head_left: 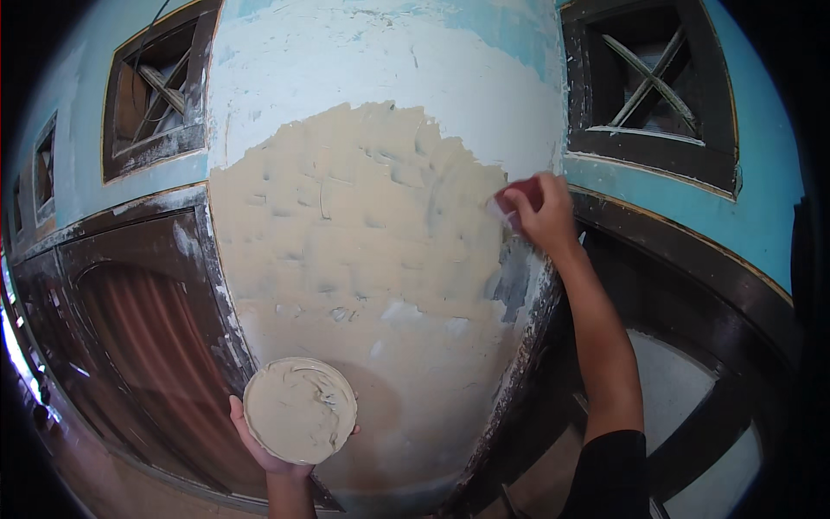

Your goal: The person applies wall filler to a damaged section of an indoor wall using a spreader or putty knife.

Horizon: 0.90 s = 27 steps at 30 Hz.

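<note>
My left hand (251, 437) cups a round tub of beige putty (294, 411) from below, its open top facing up. The putty's surface is smeared and ridged on its right side. Up at the right, my right hand (549, 218) grips a dark red putty scraper (525, 195) at the wall, near the right edge of a coated area. That beige putty coat (346, 216) spreads over the middle of the wall, with patchy marks and a ragged upper border. Above it lies a white, scraped wall surface (363, 69).
A dark wooden door with a reddish curtain (156, 337) stands left of the wall section. To the right is a dark door frame (674, 233) with pale panels beneath. Vent openings with crossed slats (653, 82) sit above. Blue paint (761, 130) covers the outer walls.
</note>
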Each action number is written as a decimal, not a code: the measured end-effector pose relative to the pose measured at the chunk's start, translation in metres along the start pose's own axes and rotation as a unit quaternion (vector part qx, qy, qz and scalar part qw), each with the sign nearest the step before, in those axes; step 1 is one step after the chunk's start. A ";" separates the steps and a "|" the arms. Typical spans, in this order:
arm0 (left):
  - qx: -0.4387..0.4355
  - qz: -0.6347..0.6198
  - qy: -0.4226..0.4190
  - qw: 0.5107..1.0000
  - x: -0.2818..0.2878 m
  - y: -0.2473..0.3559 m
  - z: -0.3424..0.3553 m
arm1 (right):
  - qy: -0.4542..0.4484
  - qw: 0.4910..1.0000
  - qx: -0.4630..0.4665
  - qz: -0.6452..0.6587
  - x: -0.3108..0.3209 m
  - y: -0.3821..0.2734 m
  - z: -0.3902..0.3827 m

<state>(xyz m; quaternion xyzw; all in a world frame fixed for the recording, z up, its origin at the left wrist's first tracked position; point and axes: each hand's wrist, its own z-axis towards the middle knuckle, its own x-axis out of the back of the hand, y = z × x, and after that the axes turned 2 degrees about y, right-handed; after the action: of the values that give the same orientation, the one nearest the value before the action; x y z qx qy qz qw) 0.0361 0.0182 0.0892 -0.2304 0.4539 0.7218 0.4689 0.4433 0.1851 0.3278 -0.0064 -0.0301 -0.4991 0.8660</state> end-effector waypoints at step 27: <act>0.053 -0.029 0.008 0.998 -0.025 -0.020 0.022 | -0.283 0.863 0.367 0.202 0.045 -0.177 -0.106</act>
<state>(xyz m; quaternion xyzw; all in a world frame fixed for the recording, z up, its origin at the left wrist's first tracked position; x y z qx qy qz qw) 0.0669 0.0285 0.1101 -0.2242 0.4882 0.6811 0.4975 0.3175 0.0529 0.2213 0.1648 -0.4524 -0.2428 0.8421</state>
